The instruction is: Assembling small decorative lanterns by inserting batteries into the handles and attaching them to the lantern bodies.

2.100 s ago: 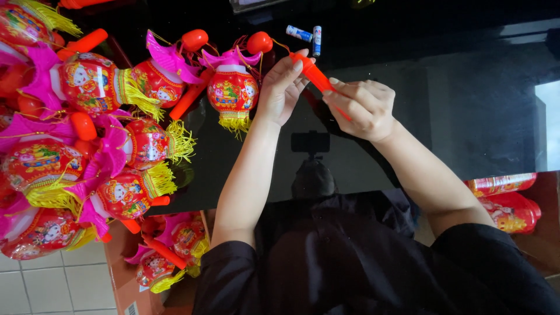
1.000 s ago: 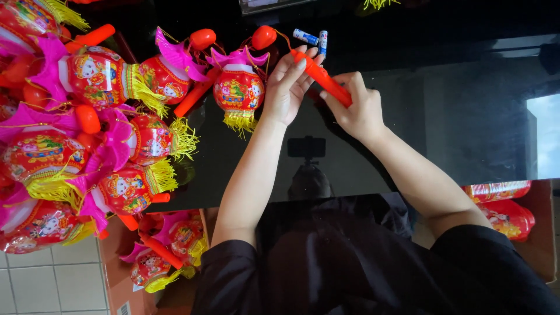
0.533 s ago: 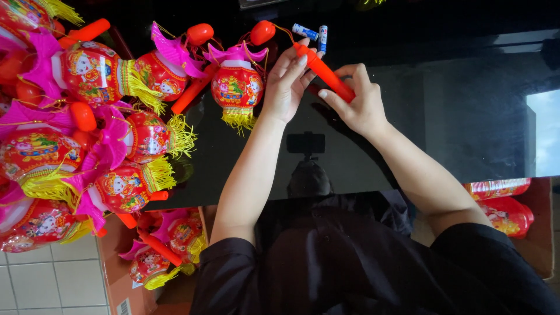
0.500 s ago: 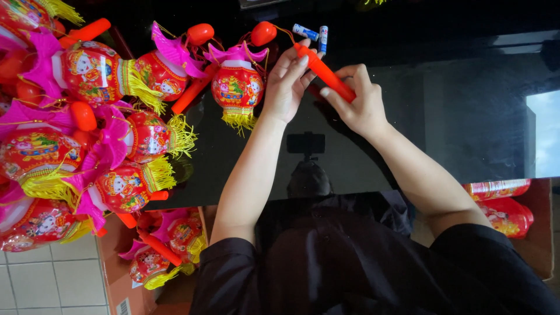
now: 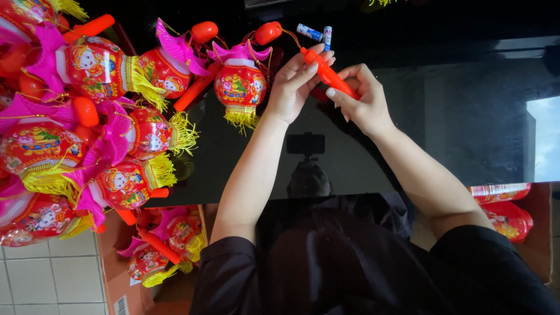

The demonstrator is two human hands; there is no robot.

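Note:
Both hands meet over a glossy black table [image 5: 455, 116] on one orange-red plastic handle stick [image 5: 328, 74]. My left hand [image 5: 296, 84] grips the stick's upper end with thumb and fingers. My right hand [image 5: 360, 100] pinches its lower end. A thin cord runs from the stick past a red ball [image 5: 268, 32] to a small red lantern [image 5: 240, 85] with a pink top and yellow tassel, lying just left of my left hand. Two small blue-and-white batteries [image 5: 315, 33] lie beyond the stick's tip.
A heap of similar red and pink lanterns [image 5: 87, 116] with yellow fringes and orange handles fills the left of the table. A cardboard box [image 5: 157, 256] below it holds more. Packaged red items [image 5: 504, 210] sit at the right edge. Tiled floor [image 5: 46, 274] shows at the lower left.
My right hand has slid up along the stick toward my left hand, and the stick and lantern have shifted slightly to the right. The lantern pile has not moved.

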